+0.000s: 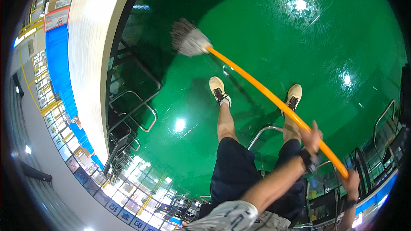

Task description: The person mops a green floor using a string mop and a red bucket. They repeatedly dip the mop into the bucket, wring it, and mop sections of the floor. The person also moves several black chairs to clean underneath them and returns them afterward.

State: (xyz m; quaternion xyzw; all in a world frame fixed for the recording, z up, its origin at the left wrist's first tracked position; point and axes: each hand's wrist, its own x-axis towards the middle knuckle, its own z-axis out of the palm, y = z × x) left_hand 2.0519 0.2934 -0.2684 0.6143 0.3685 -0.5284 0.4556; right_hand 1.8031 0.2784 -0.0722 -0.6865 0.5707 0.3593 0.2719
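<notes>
A mop with a long orange handle (261, 87) slants across the view, from the lower right to the upper left. Its grey-white strand head (190, 40) rests at the green floor near the dark shadow under a table. My left hand (311, 138), with a dark band on the wrist, is closed round the handle partway down; motion blurs it a little. Farther right, my right hand (351, 184) grips the handle's top end. Part of each hand's fingers is hidden.
My shoes stand apart on the shiny green floor (257, 38). Along the left runs a long pale table (92, 60) with blue material (58, 64) and boxes at its outer edge. Metal-framed chairs (137, 111) stand beneath it. More chair frames (385, 119) are at the right and behind me.
</notes>
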